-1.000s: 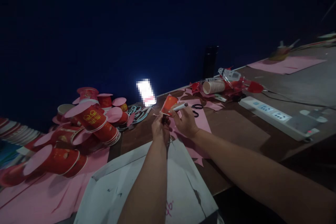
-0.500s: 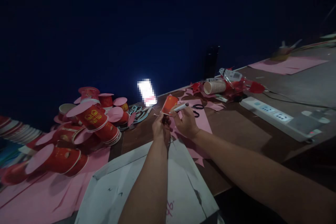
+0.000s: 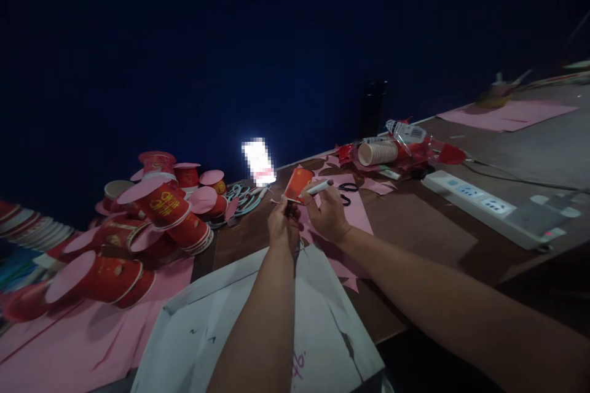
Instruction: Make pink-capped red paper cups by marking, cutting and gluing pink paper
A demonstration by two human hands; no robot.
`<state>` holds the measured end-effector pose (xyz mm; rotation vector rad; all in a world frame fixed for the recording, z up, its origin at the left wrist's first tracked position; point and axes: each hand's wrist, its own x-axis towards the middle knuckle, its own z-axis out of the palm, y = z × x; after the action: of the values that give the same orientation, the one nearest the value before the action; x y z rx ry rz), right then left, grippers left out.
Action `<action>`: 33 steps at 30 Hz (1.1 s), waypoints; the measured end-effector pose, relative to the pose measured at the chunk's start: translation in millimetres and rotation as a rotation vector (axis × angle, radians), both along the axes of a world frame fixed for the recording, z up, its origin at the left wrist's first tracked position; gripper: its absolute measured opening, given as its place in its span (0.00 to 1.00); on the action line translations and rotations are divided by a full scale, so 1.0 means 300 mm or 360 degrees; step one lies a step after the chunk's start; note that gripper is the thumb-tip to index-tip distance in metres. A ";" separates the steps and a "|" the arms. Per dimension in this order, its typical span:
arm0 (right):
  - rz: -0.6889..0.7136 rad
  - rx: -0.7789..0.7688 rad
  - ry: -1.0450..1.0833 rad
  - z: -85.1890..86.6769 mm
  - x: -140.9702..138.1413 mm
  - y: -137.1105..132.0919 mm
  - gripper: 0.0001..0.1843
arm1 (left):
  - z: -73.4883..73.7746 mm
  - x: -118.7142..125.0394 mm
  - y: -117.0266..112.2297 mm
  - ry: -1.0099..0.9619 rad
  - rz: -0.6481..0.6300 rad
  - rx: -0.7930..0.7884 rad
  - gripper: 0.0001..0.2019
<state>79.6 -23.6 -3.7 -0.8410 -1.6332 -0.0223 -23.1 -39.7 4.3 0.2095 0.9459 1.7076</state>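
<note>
Held over the table is a red paper cup (image 3: 298, 182), tilted with its rim toward me, and my left hand (image 3: 282, 224) is closed on it near that rim. Part of the cup's rim is hidden by my fingers. A white marker pen (image 3: 319, 186) is pinched in my right hand (image 3: 329, 215), its writing end close against the cup's side. Whether the tip touches the cup I cannot tell. Just behind that hand, black-handled scissors (image 3: 348, 187) lie on a pink paper sheet (image 3: 356, 212).
At left, several red cups with pink discs (image 3: 168, 202) are heaped on pink sheets (image 3: 115, 344). A white box lid (image 3: 207, 319) lies under my forearms. Bagged paper cups (image 3: 378, 152) and a power strip (image 3: 474, 199) are at right. A bright pixelated screen (image 3: 258, 161) stands at the back.
The marker pen has shifted very slightly to the right with my right hand. My left hand and the cup have stayed in almost the same place.
</note>
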 end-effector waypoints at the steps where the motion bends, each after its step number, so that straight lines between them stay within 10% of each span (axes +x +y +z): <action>1: -0.0022 0.0009 0.0012 -0.001 0.000 0.001 0.04 | 0.001 0.001 0.001 -0.0003 0.0004 -0.0016 0.07; 33: 0.0021 -0.0030 0.0092 -0.002 0.005 0.005 0.04 | 0.001 0.001 0.010 -0.0058 0.0036 0.0004 0.07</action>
<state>81.2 -22.1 -4.4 -0.8377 -1.5867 0.0269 -22.7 -36.8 4.7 0.1694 0.9228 1.7280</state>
